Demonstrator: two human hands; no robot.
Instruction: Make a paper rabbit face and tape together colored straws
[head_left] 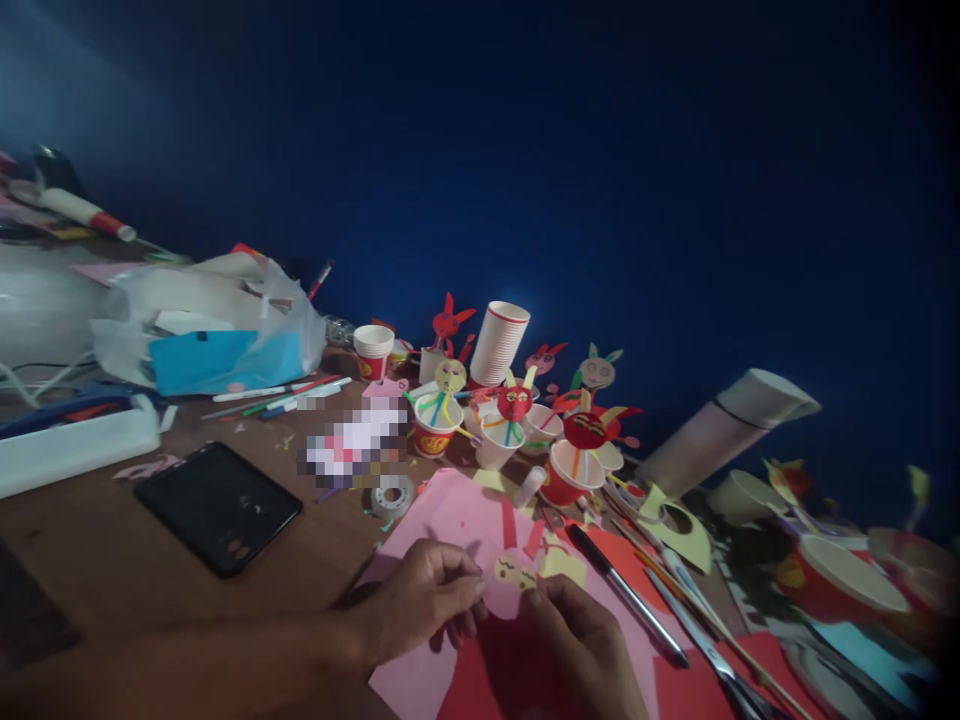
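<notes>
A pink paper face (pixel 508 600) with two yellow eye pieces and long red and pink ears is held between my hands, above pink paper (pixel 420 560) and red paper (pixel 495 665). My left hand (pixel 431 592) pinches its left edge between thumb and finger. On the right edge, the thumb and fingers of my right hand (pixel 581 640) are closed. Yellow paper scraps (pixel 564 562) lie just behind the face. A black and silver pen (pixel 628 596) rests to the right of my right hand.
Paper cups with rabbit-like figures (pixel 437 425) stand behind the papers, near a cup stack (pixel 499 345). A tape roll (pixel 391 495) and black tablet (pixel 221 508) lie left. Scissors (pixel 705 640), thin sticks and a leaning white bottle (pixel 720 430) are right.
</notes>
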